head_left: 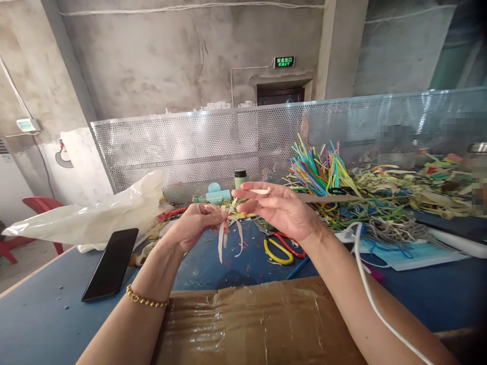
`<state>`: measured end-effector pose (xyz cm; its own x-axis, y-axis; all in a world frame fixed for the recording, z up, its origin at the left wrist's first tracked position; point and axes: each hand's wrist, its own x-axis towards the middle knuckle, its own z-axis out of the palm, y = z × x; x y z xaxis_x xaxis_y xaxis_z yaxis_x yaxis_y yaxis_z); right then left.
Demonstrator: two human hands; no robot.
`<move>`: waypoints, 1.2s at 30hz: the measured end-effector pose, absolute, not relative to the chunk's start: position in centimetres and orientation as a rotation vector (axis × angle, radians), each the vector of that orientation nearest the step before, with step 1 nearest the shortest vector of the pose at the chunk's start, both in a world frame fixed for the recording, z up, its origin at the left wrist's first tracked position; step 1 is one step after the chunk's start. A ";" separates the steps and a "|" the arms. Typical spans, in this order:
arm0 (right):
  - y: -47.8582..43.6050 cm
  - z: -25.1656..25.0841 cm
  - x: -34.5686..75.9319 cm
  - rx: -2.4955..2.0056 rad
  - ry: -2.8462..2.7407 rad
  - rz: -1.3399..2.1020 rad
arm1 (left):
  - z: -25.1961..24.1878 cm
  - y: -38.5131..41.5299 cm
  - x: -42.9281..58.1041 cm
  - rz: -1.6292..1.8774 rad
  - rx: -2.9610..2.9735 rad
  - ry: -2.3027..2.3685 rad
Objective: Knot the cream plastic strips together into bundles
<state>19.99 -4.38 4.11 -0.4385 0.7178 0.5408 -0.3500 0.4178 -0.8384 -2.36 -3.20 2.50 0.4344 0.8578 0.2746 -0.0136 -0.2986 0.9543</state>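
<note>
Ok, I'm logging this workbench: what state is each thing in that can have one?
Left hand: pinching pale strips
Right hand: open
Exit sign: lit
Phone: dark face up
Green bottle: upright, black lid on
Scissors: can't tell whether open
Cardboard: taped, creased
Plastic sheeting: crumpled
Face mask: lying down

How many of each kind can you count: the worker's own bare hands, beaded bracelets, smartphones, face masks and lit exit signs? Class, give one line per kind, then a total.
Bare hands: 2 (left hand, right hand)
Beaded bracelet: 1
Smartphone: 1
Face mask: 1
Lit exit sign: 1
Total: 6
</note>
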 end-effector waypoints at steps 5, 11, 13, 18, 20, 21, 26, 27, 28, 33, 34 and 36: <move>-3.8 3.5 19.4 -0.371 -1.523 1.129 | 2.6 -3.5 -2.1 1.019 1.684 0.744; -4.4 3.8 19.4 -0.384 -1.517 1.066 | 2.6 -3.4 -2.0 1.035 1.643 0.772; -4.6 3.9 19.3 -0.386 -1.518 1.093 | 2.5 -3.3 -2.0 1.044 1.630 0.763; -4.6 3.8 19.0 -0.440 -1.564 1.024 | 2.6 -3.5 -2.0 1.032 1.631 0.685; -4.5 3.6 18.9 -0.492 -1.630 0.953 | 2.6 -3.6 -1.9 1.018 1.633 0.678; -4.5 3.6 18.9 -0.529 -1.666 0.923 | 2.6 -3.6 -1.9 1.015 1.632 0.681; -4.5 3.3 18.7 -0.668 -1.780 0.908 | 2.6 -3.8 -1.8 1.018 1.627 0.649; -4.6 3.4 18.7 -0.691 -1.799 0.908 | 2.6 -3.8 -1.8 1.015 1.627 0.635; -4.6 3.4 18.7 -0.713 -1.823 0.902 | 2.6 -3.8 -1.8 1.011 1.628 0.623; -4.6 3.4 18.7 -0.695 -1.911 0.826 | 2.7 -4.0 -1.9 0.991 1.643 0.579; -4.5 3.4 18.7 -0.682 -1.910 0.810 | 2.7 -4.0 -1.9 0.986 1.648 0.572; -4.3 3.3 18.7 -0.662 -1.902 0.792 | 2.7 -4.0 -1.9 0.971 1.659 0.560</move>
<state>18.68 -4.34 3.26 -0.4130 0.7227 0.5542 0.1159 0.6453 -0.7551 -1.92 -4.01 2.73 0.5557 0.7692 0.3154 -0.1117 -0.3069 0.9452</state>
